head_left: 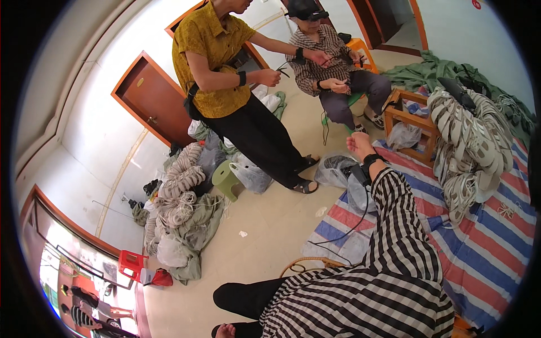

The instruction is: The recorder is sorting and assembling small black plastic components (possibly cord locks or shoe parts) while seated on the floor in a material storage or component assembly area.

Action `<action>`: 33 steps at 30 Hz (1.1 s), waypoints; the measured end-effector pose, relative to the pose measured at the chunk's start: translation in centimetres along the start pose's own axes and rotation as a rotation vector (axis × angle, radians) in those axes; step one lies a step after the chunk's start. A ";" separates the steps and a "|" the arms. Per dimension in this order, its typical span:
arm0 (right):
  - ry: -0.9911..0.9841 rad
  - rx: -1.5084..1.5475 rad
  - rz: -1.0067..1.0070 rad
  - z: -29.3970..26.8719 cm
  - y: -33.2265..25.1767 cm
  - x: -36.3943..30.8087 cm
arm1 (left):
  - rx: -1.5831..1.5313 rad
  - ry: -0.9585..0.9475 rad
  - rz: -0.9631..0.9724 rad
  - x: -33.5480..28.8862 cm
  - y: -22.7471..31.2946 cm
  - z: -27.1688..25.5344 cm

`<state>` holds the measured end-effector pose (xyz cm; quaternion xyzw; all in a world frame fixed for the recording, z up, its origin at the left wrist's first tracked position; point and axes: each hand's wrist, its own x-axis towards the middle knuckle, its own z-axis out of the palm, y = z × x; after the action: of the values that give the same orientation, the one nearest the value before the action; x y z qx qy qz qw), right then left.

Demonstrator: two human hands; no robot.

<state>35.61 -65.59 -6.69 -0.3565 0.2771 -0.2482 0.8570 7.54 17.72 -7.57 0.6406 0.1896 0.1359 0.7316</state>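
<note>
Not much going on yet. The right hand (358,143) is raised toward 1 o'clock, fingers loosely spread, gripping nothing. Left hand's out of view. Nearest thing is a clear plastic bag (336,169) on the floor just below it, untouched. The heap of woven rope bundles (470,138) sits at 3 o'clock.

A person's own body fills the lower right of the frame. The arm wears a loose black-and-white striped sleeve (401,225) that widens into a striped shirt across the bottom edge. A black band with a small black device (369,162) wraps the wrist below the bare hand (359,143). A thin black cable (360,221) trails from the band. Black trousers (242,297) cover the legs at lower centre.
</note>
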 end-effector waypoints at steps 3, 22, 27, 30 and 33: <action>-0.022 0.052 -0.026 0.8 -0.1 -0.2 | -0.026 -0.094 -0.011 0.7 -0.2 -0.9; -0.041 0.025 -0.018 2.9 0.6 1.2 | -0.077 -0.004 -0.125 2.9 -1.6 -2.7; -0.049 0.001 -0.007 3.5 0.5 0.8 | -0.068 -0.042 -0.075 2.3 -1.8 -3.0; -0.030 0.006 -0.009 3.7 0.4 0.4 | -0.065 -0.148 0.027 1.5 -1.9 -3.0; -0.064 0.030 -0.005 3.9 0.0 0.0 | -0.074 -0.185 0.041 1.1 -1.6 -2.8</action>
<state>38.16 -63.79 -4.37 -0.3518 0.2450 -0.2428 0.8702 7.16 20.42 -9.51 0.6266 0.1028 0.0979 0.7663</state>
